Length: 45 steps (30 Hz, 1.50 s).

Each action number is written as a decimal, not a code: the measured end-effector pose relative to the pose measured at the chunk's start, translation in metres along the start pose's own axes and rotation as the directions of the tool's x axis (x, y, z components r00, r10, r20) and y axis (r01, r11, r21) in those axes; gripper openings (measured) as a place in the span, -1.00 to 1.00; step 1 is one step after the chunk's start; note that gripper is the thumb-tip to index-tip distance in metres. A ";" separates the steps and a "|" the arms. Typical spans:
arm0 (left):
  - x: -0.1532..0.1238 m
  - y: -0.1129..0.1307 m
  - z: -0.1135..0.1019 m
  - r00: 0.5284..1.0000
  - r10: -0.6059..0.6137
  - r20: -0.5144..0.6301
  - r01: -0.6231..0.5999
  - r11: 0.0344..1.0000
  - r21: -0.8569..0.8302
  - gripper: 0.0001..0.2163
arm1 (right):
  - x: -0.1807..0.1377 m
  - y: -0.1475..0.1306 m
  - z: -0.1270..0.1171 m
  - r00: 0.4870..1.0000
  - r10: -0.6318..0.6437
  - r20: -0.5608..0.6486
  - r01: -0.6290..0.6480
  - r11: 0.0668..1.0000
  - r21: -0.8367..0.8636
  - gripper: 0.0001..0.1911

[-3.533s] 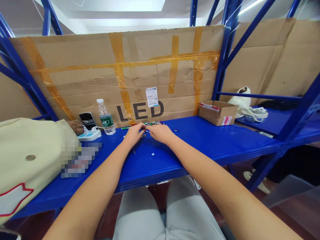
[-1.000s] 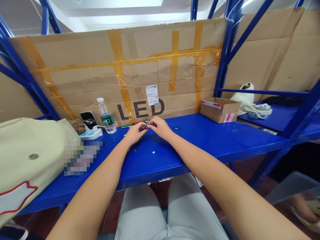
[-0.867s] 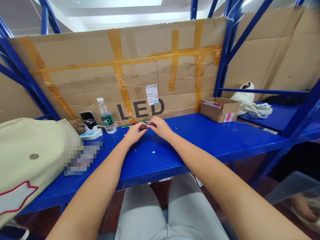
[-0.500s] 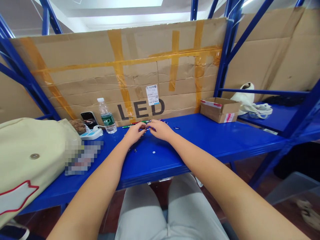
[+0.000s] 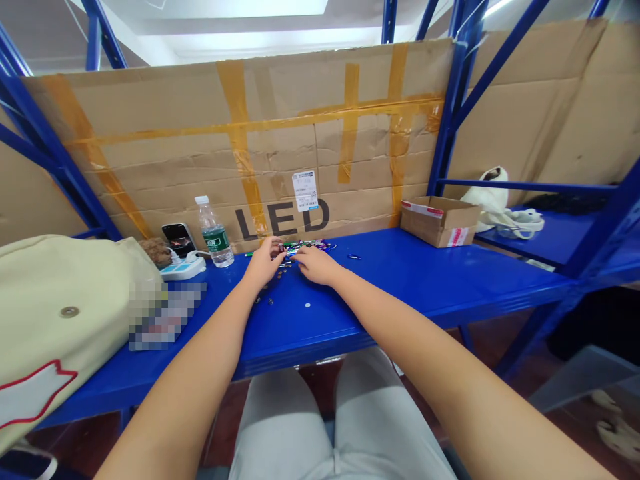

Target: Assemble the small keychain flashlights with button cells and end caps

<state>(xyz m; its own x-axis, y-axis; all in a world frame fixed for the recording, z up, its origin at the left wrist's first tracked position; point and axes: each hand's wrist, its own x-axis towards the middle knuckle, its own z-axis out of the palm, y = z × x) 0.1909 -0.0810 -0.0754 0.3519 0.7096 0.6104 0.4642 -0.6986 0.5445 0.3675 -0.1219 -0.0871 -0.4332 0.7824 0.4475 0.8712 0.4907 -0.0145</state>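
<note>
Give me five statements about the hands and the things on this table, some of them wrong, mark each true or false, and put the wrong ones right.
1. The left hand and the right hand are both at the small loose parts. True.
2. The left hand is wrapped around a drinks bottle. False: it is at the small loose parts, apart from the bottle.
3. A white disc lies on the blue table, nearer the person than the small loose parts. True.
4. The bottle lies on its side. False: it stands upright.
5. A cardboard box stands to the right of both hands. True.
</note>
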 end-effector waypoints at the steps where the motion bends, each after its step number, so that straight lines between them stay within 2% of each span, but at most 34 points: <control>1: 0.000 0.000 -0.001 1.000 -0.012 -0.013 0.012 1.000 0.022 -0.70 | 0.002 -0.002 0.003 0.999 0.000 0.039 0.001 1.000 -0.028 -0.57; 4: 0.000 0.001 -0.001 0.999 -0.022 -0.041 0.025 0.998 0.065 -0.68 | 0.005 -0.008 0.007 0.988 0.011 0.153 0.001 0.997 -0.077 -0.54; 6: 0.000 0.002 -0.001 1.000 -0.021 -0.021 0.023 0.998 0.066 -0.69 | 0.006 -0.009 0.007 0.982 0.010 0.188 0.004 0.997 -0.075 -0.58; 9: -0.001 0.002 0.001 1.000 -0.023 0.013 0.023 0.999 0.045 -0.72 | 0.004 -0.007 0.005 0.986 -0.016 0.168 0.028 0.998 -0.065 -0.64; 13: -0.001 0.003 0.001 1.000 -0.024 0.004 0.024 0.999 0.044 -0.76 | 0.005 -0.007 0.006 0.994 -0.057 0.092 0.061 0.997 -0.049 -0.65; 17: -0.001 0.004 0.000 1.000 -0.022 0.002 0.021 0.996 0.091 -0.76 | 0.007 -0.011 0.007 0.987 -0.098 0.124 0.098 0.995 0.008 -0.65; 21: -0.001 0.003 0.000 1.000 -0.006 0.017 0.005 0.997 0.071 -0.78 | 0.004 -0.009 -0.001 0.992 -0.069 0.107 0.064 0.996 0.056 -0.72; 23: -0.001 0.003 0.000 1.000 0.000 0.026 -0.002 0.998 0.056 -0.79 | 0.000 -0.007 -0.009 0.995 -0.064 0.071 0.054 0.989 0.139 -0.78; 25: -0.001 0.002 0.000 0.999 0.004 0.033 -0.006 0.999 0.046 -0.79 | -0.006 -0.003 -0.019 0.993 -0.078 0.086 0.049 0.954 0.295 -0.83; 27: -0.002 0.003 -0.001 0.999 0.005 0.047 -0.007 0.999 0.044 -0.78 | -0.013 0.000 -0.029 0.967 -0.136 0.215 0.020 0.882 0.470 -0.81; 28: -0.002 0.003 -0.001 0.998 0.004 0.055 -0.006 0.999 0.047 -0.78 | -0.015 0.001 -0.033 0.934 -0.181 0.308 -0.007 0.852 0.523 -0.77; 31: -0.002 0.005 -0.002 0.997 0.000 0.077 -0.005 0.998 0.058 -0.79 | -0.021 0.001 -0.042 0.854 -0.237 0.462 -0.054 0.845 0.532 -0.66; 40: -0.003 0.007 -0.002 0.996 -0.010 0.092 0.003 0.997 0.075 -0.79 | -0.020 -0.009 -0.046 0.770 -0.276 0.575 -0.063 0.864 0.499 -0.75; 42: -0.003 0.006 -0.001 0.995 -0.008 0.103 0.000 0.997 0.071 -0.79 | -0.020 -0.007 -0.046 0.783 -0.261 0.564 -0.075 0.861 0.503 -0.77; 43: -0.003 0.005 -0.001 0.993 -0.007 0.114 0.000 0.998 0.063 -0.79 | -0.020 -0.006 -0.045 0.805 -0.250 0.538 -0.084 0.850 0.520 -0.78; 45: -0.004 0.006 0.000 0.987 -0.003 0.158 -0.001 1.000 0.026 -0.76 | -0.018 -0.002 -0.042 0.890 -0.187 0.417 -0.110 0.798 0.593 -0.78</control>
<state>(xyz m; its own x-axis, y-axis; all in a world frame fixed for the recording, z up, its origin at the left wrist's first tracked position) 0.1918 -0.0879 -0.0749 0.4743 0.7173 0.5104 0.4846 -0.6967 0.5289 0.3830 -0.1532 -0.0573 -0.6448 0.7638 0.0283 0.6054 0.5330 -0.5911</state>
